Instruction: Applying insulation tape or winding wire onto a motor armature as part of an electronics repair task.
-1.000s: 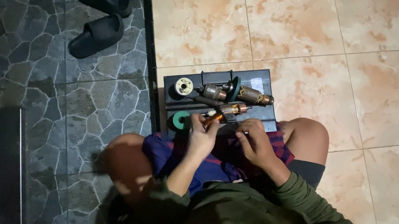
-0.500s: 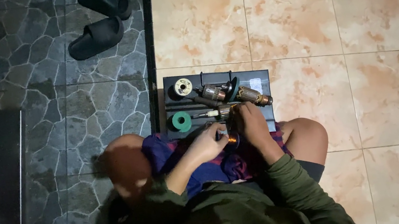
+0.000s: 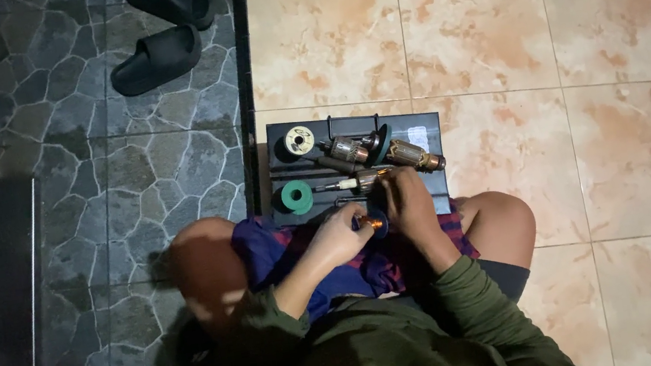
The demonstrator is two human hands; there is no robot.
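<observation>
Together, left hand and right hand grip a small orange-tipped part whose axis is too small to tell

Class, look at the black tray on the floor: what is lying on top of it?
On the black tray lie a green spool, a pale spool and copper-wound motor armatures. The right hand covers its near edge, so anything lying there is hidden.

A small pale rectangular label is lying on the dark flat tray, just beyond the fingers; its print is unreadable.
</observation>
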